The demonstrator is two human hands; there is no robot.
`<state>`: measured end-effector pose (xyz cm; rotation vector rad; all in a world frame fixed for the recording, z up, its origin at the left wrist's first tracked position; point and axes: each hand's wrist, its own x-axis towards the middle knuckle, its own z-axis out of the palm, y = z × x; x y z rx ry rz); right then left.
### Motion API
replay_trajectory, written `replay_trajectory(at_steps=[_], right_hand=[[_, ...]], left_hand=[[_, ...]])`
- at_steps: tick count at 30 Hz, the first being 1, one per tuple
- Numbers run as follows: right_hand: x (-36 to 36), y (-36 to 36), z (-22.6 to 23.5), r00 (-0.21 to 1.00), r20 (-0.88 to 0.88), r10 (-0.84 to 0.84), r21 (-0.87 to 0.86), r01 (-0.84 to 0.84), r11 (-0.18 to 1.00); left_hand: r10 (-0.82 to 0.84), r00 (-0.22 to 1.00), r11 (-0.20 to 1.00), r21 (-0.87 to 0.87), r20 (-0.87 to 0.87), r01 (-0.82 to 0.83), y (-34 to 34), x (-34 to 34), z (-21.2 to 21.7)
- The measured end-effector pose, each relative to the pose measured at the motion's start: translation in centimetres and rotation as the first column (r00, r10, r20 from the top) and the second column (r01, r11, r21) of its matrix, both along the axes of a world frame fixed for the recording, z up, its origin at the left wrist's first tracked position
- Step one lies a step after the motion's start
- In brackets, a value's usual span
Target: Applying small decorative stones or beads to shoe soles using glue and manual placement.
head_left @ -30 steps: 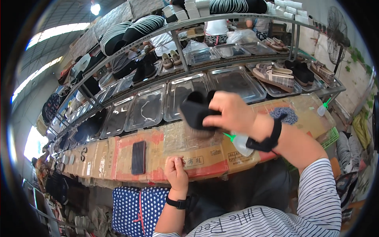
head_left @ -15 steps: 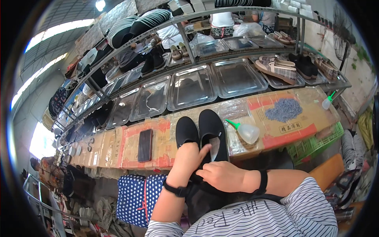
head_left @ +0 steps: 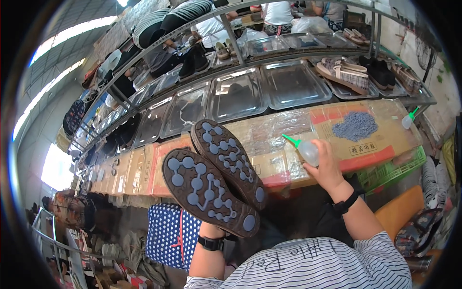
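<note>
Your left hand (head_left: 211, 229) has got the pair of shoes (head_left: 204, 188) held up a bit toward 7 o'clock from the middle of your view, soles facing you, toes tipped off toward 11. The soles are dark brown with round blue pads, and the 2 shoes lean right up against each other. That grip is closed on the pair, but your fingers are tucked behind the soles, so I can't tell exactly how they sit. Your right hand (head_left: 329, 168) is over at 3 o'clock, with its grip wrapped around the squeeze bottle (head_left: 308, 153), thumb on the near side and fingers on the far side, green nozzle pointing to about 10. Can't tell if the bottle is touching the cardboard-topped desk (head_left: 276, 161) or just above it, tbh. From the bottle, there's a pile of blue-gray bits (head_left: 355, 126) on the desk at 2 o'clock and another green-tipped bottle (head_left: 409, 119) well past it. The green crate (head_left: 392, 171) sits lower, between 3 and 4. Up at 12 you've got shiny trays (head_left: 238, 94) on the rack, plaid shoes (head_left: 344, 74) at 2, and a polka-dot bundle (head_left: 171, 236) down at 7.
</note>
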<state>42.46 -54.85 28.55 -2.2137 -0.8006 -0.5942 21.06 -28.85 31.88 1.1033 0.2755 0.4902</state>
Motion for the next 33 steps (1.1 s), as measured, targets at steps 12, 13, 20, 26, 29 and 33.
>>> replay_trajectory(at_steps=[12,13,20,26,29,33], right_hand=[[-5.8,1.7,2.5,0.606,-0.435,0.666,0.697,-0.242,0.676],[-6.1,2.0,2.3,0.601,-0.441,0.667,0.693,-0.244,0.679],[-6.4,3.4,1.2,0.664,-0.401,0.631,0.564,-0.364,0.742],[-6.4,4.0,0.6,0.707,-0.388,0.591,0.501,-0.376,0.779],[-6.4,3.9,1.0,0.739,-0.370,0.563,0.453,-0.386,0.804],[-6.6,3.8,1.7,0.782,-0.338,0.524,0.372,-0.400,0.838]], left_hand=[[0.077,0.995,0.995,-0.062,-0.067,-0.081,-2.2,-1.7,-2.3],[0.081,0.994,0.994,-0.069,-0.070,-0.086,-1.7,-1.8,-2.2],[0.108,0.991,0.987,-0.108,-0.079,-0.116,-1.3,-1.9,-2.8],[0.120,0.990,0.983,-0.132,-0.079,-0.130,-0.8,-1.9,-3.1],[0.121,0.989,0.981,-0.145,-0.082,-0.132,-0.8,-1.8,-3.2],[0.123,0.989,0.979,-0.154,-0.085,-0.135,-0.7,-1.9,-3.2]])
